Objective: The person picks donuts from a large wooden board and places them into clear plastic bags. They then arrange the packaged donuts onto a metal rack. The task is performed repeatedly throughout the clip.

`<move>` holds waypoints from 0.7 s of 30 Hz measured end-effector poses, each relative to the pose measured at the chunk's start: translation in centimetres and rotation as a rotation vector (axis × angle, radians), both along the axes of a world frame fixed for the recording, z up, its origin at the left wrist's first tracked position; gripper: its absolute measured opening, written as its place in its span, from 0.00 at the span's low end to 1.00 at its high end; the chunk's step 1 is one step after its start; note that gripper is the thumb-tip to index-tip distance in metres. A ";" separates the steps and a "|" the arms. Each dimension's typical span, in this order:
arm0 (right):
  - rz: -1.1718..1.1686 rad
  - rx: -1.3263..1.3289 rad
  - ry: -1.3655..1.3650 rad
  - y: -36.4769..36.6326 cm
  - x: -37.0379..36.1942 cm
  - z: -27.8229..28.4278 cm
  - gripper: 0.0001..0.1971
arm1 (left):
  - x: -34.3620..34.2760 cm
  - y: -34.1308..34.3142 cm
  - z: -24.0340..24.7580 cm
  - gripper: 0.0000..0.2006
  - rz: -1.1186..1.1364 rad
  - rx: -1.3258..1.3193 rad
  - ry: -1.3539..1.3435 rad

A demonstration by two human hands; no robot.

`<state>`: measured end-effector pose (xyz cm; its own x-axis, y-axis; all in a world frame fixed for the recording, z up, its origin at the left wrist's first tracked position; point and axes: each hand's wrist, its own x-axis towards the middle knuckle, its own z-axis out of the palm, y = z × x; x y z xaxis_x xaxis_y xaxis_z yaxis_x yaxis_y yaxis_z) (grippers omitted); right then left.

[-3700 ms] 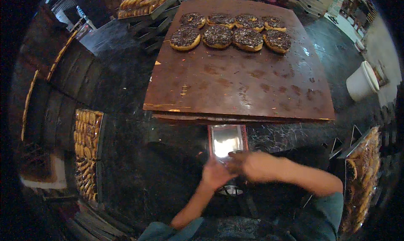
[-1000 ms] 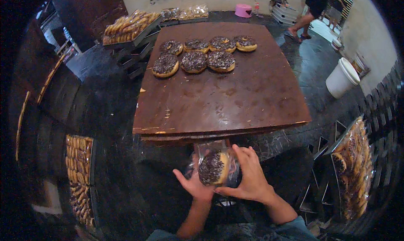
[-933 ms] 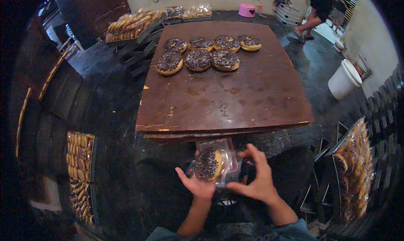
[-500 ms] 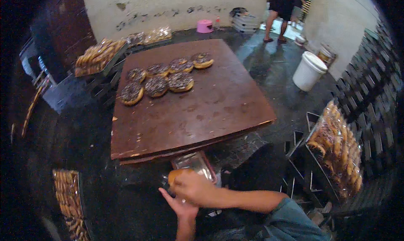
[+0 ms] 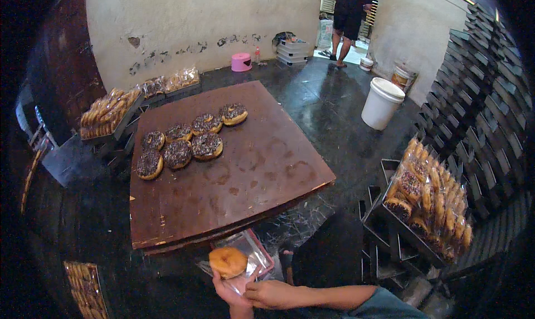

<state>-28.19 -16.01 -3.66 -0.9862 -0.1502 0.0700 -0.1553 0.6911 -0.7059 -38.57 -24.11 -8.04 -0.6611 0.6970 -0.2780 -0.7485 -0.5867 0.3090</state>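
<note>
Dark concrete floor surrounds a low brown board [image 5: 234, 174] carrying seven chocolate-topped doughnuts [image 5: 184, 143]. Below its near edge, the left hand [image 5: 234, 291] grasps a clear plastic bag [image 5: 248, 257] with a plain-side-up doughnut [image 5: 228, 262] at its mouth; the right hand [image 5: 273, 294] pinches the bag's edge. Bagging looks under way; next the doughnut needs seating fully inside

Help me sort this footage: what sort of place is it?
Probably a small doughnut bakery's packing room: chocolate-topped doughnuts on a low wooden board, trays of bagged doughnuts, and stacked empty trays.
</note>
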 end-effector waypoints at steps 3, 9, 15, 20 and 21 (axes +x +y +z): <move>0.021 0.022 -0.008 0.5 -0.1 0.0 0.10 | 0.1 0.5 -0.3 0.31 -0.014 -0.125 0.012; 0.731 -0.659 0.237 8.5 2.0 7.6 0.09 | -2.6 -2.3 0.9 0.31 -0.241 0.220 -0.489; -0.155 0.662 -0.173 10.9 3.6 0.7 0.13 | -2.1 -2.0 3.4 0.33 -0.407 0.347 -0.299; -0.237 0.107 0.570 6.3 0.6 7.4 0.17 | -0.6 -0.8 5.2 0.34 -0.555 0.657 -0.356; -0.226 0.082 0.616 6.4 0.7 7.5 0.17 | -0.2 -0.5 5.6 0.34 -0.628 0.645 -0.281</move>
<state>-27.49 -9.64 3.87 -0.7775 0.0268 0.6283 -0.3586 0.8019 -0.4779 -38.77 -24.65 -2.48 -0.0795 0.9779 0.1933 -0.9836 -0.0454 -0.1746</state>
